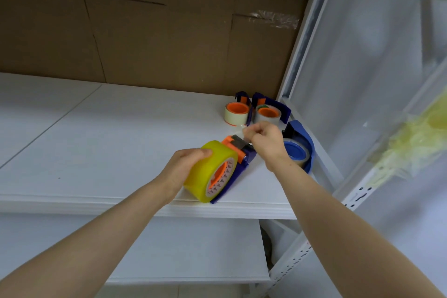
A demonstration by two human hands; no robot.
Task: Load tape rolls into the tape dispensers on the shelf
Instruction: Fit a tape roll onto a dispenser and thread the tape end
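Brown cardboard (145, 38) formed a back wall across the upper left of the view, pieced from overlapping sheets whose seams ran mostly up and down. 1 dark crack ran along a sheet edge near the top. A crumpled patch of clear tape (275, 19) stuck near the cardboard's upper right corner. To the right hung a translucent white sheet (350, 68) in soft folds. Beyond it, at the right edge, sat a blurred pale yellow wad (416, 143), its material unclear.
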